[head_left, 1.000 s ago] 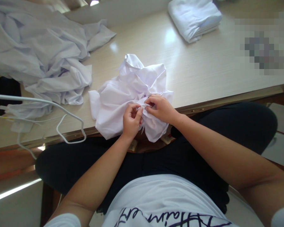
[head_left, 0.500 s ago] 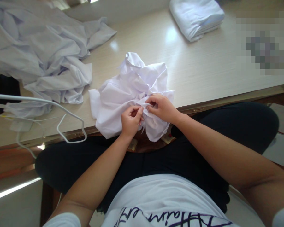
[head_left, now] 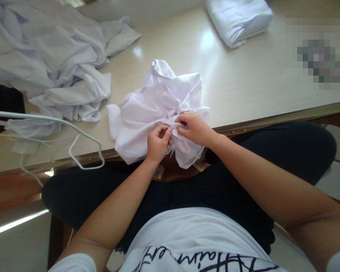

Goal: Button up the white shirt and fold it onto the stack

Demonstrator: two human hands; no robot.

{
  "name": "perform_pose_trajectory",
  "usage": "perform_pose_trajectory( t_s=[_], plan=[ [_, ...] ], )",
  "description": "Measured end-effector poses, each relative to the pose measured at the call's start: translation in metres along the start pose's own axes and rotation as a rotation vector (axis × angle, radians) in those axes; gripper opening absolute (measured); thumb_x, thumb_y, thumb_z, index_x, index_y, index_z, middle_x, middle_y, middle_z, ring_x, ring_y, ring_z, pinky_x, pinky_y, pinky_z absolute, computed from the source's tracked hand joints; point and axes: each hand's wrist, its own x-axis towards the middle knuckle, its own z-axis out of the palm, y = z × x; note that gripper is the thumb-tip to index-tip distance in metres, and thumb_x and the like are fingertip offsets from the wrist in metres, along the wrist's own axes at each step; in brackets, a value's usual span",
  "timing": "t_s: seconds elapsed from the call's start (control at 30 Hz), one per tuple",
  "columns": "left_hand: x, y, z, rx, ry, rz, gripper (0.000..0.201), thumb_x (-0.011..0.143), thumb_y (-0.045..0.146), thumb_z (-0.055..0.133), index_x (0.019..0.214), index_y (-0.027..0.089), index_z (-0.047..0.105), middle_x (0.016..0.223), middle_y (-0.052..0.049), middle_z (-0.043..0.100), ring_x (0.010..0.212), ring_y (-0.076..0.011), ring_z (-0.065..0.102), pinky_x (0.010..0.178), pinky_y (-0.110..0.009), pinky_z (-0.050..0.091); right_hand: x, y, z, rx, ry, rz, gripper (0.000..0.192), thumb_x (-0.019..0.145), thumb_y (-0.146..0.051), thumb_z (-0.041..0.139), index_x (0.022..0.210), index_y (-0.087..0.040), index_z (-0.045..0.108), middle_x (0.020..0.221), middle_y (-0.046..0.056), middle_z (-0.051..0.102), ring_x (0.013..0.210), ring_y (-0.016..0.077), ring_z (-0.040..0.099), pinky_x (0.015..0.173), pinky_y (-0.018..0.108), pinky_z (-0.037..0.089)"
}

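The step in hand looks like close fingertip work on the white cloth (head_left: 136,121), which lies bunched at the near edge of the worktop (head_left: 257,75), part of it hanging over. The left hand (head_left: 159,141) has a narrow grip, thumb and fingertips pinching a gathered fold; the right hand (head_left: 195,127) pinches the same fold just beside it. What lies between the fingertips is too small to tell. The next move seems to call for a light, steady pinch, as the fabric looks thin, smooth and slippery, with a slight sheen and crisp creases fanning from the gather. Duller, softly rumpled white fabric (head_left: 59,56) spreads to the left, while a folded white stack (head_left: 240,19) sits squarely layered beyond.
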Motion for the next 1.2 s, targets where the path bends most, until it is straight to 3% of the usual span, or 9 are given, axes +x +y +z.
perform_pose_trajectory(
  t_s=[0.57, 1.2],
  plan=[
    [0.0011, -0.0027, -0.0001, -0.037, -0.018, -0.022, 0.034, 0.086, 0.05, 0.071, 0.088, 0.017, 0.063, 0.055, 0.004, 0.057, 0.039, -0.0069, 0.048, 0.037, -0.018, 0.036, 0.0007, 0.0021, 0.0034, -0.088, -0.056, 0.072, 0.017, 0.078, -0.021, 0.056, 0.09, -0.018, 0.067, 0.095, 0.008, 0.066, 0.093, 0.025, 0.054, 0.088, 0.038, 0.039],
    [0.0031, -0.0052, -0.003, -0.016, -0.046, -0.04, 0.034, 0.085, 0.052, 0.071, 0.09, 0.019, 0.064, 0.053, 0.004, 0.056, 0.037, -0.0072, 0.046, 0.036, -0.018, 0.035, 0.0014, 0.0047, 0.005, -0.078, -0.062, 0.071, 0.016, 0.078, -0.022, 0.056, 0.09, -0.018, 0.066, 0.093, 0.008, 0.065, 0.092, 0.0244, 0.054, 0.087, 0.038, 0.039]
  ],
)
